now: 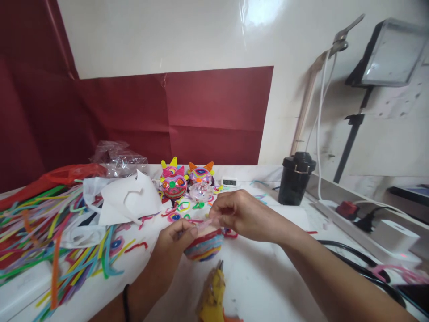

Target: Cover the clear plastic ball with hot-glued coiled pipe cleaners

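Note:
A rounded piece (204,247) with coloured stripes of red, light blue, yellow and dark blue sits between my hands above the white table. My left hand (174,243) is closed at its left side, thumb and fingers at the upper edge. A pale pink strip, perhaps a pipe cleaner (203,224), lies along that edge. My right hand (239,214) pinches the strip's right end, its fingertips close together. Just below the striped piece, a yellow glue gun (214,290) points its metal nozzle away from me.
Several coloured pipe cleaners (77,264) are heaped at the left beside cut white paper (130,199). Decorated face ornaments (173,185) stand at the back, near a small digital clock (229,182). At the right are a black cup (296,179), a power strip (351,228) and black cables (351,257).

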Action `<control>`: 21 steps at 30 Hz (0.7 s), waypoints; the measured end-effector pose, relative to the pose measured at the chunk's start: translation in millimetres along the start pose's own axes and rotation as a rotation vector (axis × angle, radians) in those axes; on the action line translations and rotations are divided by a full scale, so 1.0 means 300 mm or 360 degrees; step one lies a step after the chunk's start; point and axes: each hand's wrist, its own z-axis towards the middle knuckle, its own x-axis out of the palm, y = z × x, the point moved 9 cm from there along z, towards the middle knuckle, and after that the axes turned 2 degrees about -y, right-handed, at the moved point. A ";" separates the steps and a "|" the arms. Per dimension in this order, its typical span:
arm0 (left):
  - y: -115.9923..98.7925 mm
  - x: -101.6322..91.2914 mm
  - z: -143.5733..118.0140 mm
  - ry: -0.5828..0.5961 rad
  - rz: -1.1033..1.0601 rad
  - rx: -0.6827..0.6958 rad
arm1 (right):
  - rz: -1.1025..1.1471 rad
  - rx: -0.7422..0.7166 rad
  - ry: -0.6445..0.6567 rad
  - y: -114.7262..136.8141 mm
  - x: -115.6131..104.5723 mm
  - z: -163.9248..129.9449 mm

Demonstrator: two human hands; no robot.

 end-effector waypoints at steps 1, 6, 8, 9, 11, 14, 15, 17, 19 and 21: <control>0.002 -0.001 0.000 -0.0003 -0.0002 -0.0005 | -0.0019 0.0000 -0.0020 0.001 -0.001 0.001; 0.008 -0.010 0.002 -0.0043 0.0025 0.0006 | -0.0001 0.0006 -0.0004 0.003 0.008 0.003; 0.013 -0.008 0.002 -0.0043 0.0005 -0.0012 | 0.0027 0.0019 0.0010 0.000 0.010 0.003; 0.017 -0.007 0.002 -0.0042 -0.0014 -0.0028 | 0.0037 0.0027 0.0011 -0.003 0.010 0.003; 0.025 -0.007 0.003 -0.0045 -0.0057 -0.0061 | 0.0061 0.0042 0.0016 -0.009 0.011 0.003; 0.029 -0.011 0.009 -0.0054 -0.0107 -0.0074 | 0.0117 0.0062 0.0024 -0.019 0.013 0.006; 0.030 -0.013 0.011 -0.0053 -0.0137 -0.0075 | 0.0132 0.0062 0.0016 -0.021 0.012 0.007; 0.033 -0.020 0.016 -0.0063 -0.0202 -0.0077 | 0.0133 0.0048 -0.0039 -0.024 0.002 0.009; 0.038 -0.027 0.021 -0.0076 -0.0247 -0.0075 | 0.0108 0.0035 -0.0122 -0.026 -0.012 0.011; 0.043 -0.034 0.027 -0.0089 -0.0271 -0.0070 | 0.0072 0.0030 -0.0162 -0.029 -0.016 0.013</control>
